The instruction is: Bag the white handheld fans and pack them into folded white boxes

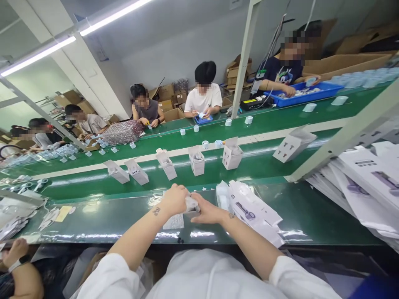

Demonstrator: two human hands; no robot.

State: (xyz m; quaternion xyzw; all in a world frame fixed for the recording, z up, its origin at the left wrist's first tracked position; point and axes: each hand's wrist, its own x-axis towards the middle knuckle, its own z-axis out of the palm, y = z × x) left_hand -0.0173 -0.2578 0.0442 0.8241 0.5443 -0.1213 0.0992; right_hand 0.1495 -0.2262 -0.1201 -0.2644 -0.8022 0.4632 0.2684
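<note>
My left hand [175, 200] is closed over the upper left side of a small white box [191, 204] above the near worktop. My right hand [208, 210] grips the same box from the right, fingers on its far side and thumb nearer me. Most of the box is hidden by the hands. Below them lies a clear plastic sheet [173, 222]. Just right of the right hand is a clear plastic bag with something pale blue inside [223, 195]. Beside it lie flattened white cartons [254, 211] printed with a picture of a purple device.
Open white boxes, such as this one [232, 154], stand on the green conveyor [77, 179]. Stacked printed cartons [368, 182] and a slanting metal post [343, 145] are at right. Co-workers sit opposite, with a blue tray [307, 97]. Another person's hand [15, 251] is at lower left.
</note>
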